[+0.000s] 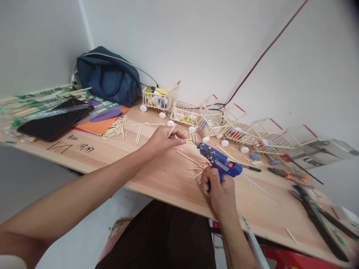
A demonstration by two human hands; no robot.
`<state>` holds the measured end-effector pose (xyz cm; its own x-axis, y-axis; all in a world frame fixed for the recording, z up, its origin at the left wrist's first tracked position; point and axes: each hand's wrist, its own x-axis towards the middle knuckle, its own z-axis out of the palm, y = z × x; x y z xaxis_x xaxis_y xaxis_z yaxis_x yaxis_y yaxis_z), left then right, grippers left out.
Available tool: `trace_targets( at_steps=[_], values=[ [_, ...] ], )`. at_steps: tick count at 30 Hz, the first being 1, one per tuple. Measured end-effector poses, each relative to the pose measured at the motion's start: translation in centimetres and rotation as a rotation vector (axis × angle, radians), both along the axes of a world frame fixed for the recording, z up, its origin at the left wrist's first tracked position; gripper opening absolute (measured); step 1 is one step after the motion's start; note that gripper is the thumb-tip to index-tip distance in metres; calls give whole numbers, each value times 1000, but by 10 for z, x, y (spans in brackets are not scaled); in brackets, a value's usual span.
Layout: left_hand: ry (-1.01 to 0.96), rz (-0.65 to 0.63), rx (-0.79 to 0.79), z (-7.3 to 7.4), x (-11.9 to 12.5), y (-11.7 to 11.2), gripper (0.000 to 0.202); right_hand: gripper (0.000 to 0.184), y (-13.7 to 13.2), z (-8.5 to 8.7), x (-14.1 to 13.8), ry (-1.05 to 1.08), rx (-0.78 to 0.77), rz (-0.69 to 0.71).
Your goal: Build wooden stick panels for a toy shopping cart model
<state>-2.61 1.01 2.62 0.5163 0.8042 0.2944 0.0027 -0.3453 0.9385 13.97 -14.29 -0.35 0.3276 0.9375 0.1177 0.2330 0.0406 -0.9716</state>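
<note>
A blue hot glue gun [220, 160] is gripped in my right hand [220, 186], its nozzle pointing up and left. A glue stick [260, 188] trails from its back end. My left hand [166, 140] pinches a short wooden stick [172, 129] between its fingers. The nozzle is close to the left thumb tip, by a small piece of joined sticks [192, 136]; whether they touch I cannot tell. Loose sticks [187, 157] lie on the table just below.
Several little stick-built carts [157, 99] with white wheels line the wall. A blue bag [108, 76], a black phone [54, 119], a stick pile [116, 127] and coloured paper [97, 126] sit at left. Pliers [288, 176] and a long black tool [318, 220] lie at right. The table edge is nearest me.
</note>
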Motion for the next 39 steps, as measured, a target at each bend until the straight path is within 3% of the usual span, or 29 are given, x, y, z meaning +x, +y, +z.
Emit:
trace_targets(
  at_steps=[39],
  values=[
    [3,16,18,0,0,0,17,51,-2,-3,2,-38,24,2]
  ],
)
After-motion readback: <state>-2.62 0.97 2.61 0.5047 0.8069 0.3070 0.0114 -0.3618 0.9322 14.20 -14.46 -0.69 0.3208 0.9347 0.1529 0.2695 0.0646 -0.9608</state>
